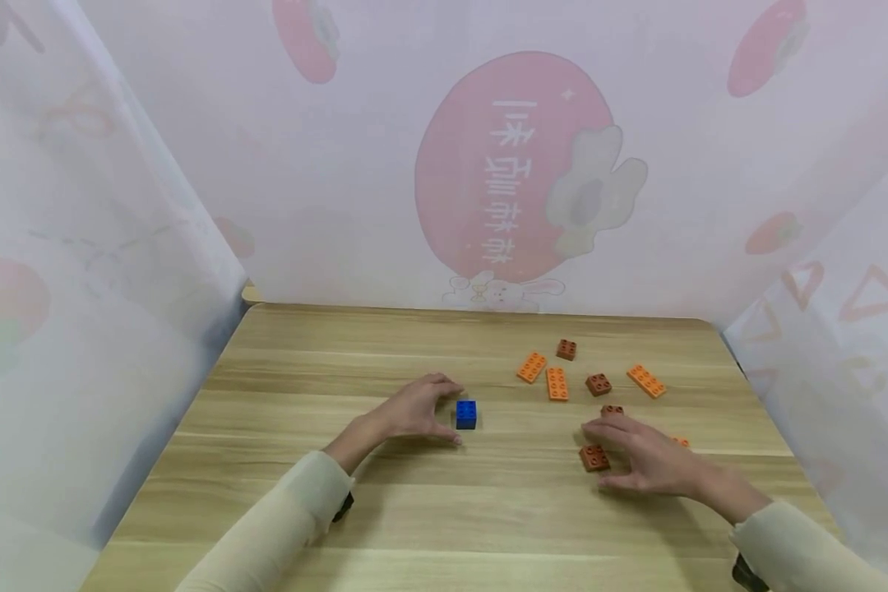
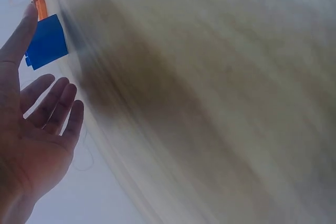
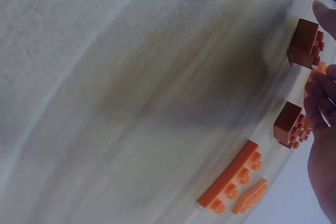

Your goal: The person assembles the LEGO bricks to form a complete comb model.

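Note:
A blue toy brick (image 1: 466,415) with studs on top sits on the wooden table. My left hand (image 1: 418,409) is just left of it, thumb and fingers spread apart on its near and far sides. In the left wrist view, a gap shows between the palm and the blue brick (image 2: 50,43). On the right, my right hand (image 1: 649,456) reaches around a brown brick (image 1: 594,458), its thumb on the near side and fingers on the far side. The right wrist view shows that brown brick (image 3: 305,43) between thumb and fingertips. A second brown brick (image 1: 612,410) lies just beyond those fingers, partly hidden.
Farther back lie two more brown bricks (image 1: 598,384) and flat orange bricks (image 1: 557,384). One orange brick (image 1: 646,381) is at the far right; another (image 1: 681,441) is mostly hidden behind my right hand. Printed white curtains (image 1: 340,247) enclose the table (image 1: 289,362) at the back and sides.

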Motion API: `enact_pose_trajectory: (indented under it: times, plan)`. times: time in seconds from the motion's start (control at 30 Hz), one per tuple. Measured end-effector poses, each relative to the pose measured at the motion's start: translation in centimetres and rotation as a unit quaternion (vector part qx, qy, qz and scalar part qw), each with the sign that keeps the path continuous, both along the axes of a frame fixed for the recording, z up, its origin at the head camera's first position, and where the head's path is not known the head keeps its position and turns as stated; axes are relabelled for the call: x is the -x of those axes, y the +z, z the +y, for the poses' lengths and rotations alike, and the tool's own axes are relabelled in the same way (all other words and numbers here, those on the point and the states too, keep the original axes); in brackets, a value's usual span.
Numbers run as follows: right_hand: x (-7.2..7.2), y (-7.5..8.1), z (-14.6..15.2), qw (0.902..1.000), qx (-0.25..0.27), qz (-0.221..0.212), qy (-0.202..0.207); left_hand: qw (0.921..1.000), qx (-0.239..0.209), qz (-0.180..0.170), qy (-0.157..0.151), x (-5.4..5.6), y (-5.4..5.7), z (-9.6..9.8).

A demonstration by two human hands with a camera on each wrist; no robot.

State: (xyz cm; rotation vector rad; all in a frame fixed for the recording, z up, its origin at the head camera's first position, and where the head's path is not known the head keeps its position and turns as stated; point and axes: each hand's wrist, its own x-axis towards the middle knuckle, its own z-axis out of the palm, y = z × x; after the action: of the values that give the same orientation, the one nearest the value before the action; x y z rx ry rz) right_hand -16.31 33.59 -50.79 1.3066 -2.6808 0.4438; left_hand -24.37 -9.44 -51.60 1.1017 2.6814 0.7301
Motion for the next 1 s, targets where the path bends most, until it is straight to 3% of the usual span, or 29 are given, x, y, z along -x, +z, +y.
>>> enact_pose_trajectory:
  times: [0.23,0.47,1.0]
  plan:
    - [-0.3,-0.5,-0.2,0.9995,0.005,-0.030,-0.010,0.9997,-0.024,-0.003,0.000,0.0,-0.4,0.5]
    - [-0.4,-0.8,-0.3,0.9976,0.010,-0.061,-0.030,0.9998,-0.019,0.006,0.009,0.1,-0.5,0.9]
    - [-0.3,-1.3,-0.6,0.9964,0.036,-0.065,-0.042,0.9997,-0.013,0.014,0.012,0.3,-0.6,1.3]
